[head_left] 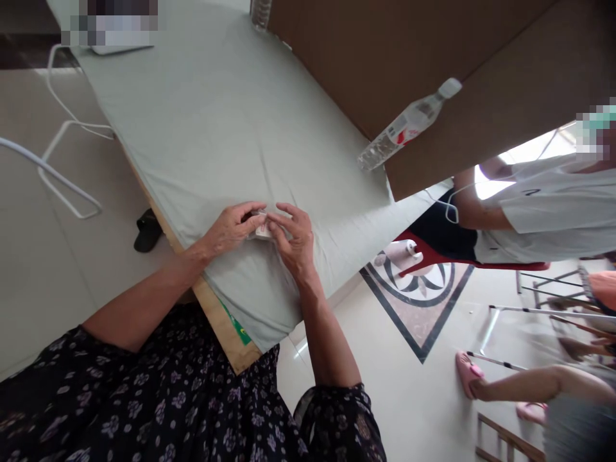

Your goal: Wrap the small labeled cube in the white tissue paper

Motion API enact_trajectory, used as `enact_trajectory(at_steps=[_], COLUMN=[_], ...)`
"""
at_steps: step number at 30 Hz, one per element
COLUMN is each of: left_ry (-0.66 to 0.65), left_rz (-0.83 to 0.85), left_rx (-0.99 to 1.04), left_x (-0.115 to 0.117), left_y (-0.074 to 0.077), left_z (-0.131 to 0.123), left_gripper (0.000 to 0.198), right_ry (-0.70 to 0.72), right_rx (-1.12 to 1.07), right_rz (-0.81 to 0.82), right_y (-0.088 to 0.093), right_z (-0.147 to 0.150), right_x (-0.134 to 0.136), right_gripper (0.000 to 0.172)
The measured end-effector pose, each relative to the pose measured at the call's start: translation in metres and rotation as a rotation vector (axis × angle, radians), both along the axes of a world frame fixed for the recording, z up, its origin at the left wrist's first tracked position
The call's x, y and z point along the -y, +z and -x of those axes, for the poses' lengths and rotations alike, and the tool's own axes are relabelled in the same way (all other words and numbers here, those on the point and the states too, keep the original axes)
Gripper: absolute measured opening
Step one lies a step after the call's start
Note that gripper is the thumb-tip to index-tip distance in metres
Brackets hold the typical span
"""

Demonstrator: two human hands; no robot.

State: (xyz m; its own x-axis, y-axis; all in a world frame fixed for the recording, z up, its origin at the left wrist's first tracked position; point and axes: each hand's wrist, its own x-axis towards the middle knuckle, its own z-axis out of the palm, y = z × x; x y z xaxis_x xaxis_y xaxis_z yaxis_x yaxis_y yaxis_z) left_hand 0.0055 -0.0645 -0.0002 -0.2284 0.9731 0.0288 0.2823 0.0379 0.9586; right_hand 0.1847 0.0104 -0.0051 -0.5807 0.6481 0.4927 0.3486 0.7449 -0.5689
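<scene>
Low over the near end of the cloth-covered table [206, 128], my two hands meet at a small white packet [263, 230] with reddish print. It seems to have a clear, shiny wrapping, but my fingers cover much of it. My left hand [231, 228] is closed on its left side, thumb across the top. From the right, my right hand [296, 239] pinches the packet's upper right with thumb and forefinger, its other fingers loosely bent.
A plastic bottle [409, 125] stands beside a large brown cardboard panel [385, 58]. Another bottle [260, 14] is at the far edge. A white cable [62, 170] hangs at left. At right, a person in a white shirt [553, 199] sits on a red chair [433, 253].
</scene>
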Motion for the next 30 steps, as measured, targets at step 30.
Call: enact_trajectory(at_steps=[30], left_ry=[-0.034], left_rz=[-0.070], left_rx=[0.078], left_x=[0.010], left_y=[-0.007], left_z=[0.014], left_gripper=[0.080], right_ry=[0.092], right_rx=[0.025], right_rz=[0.220], right_y=[-0.004], right_z=[-0.024], right_x=[-0.009], right_gripper=[0.087])
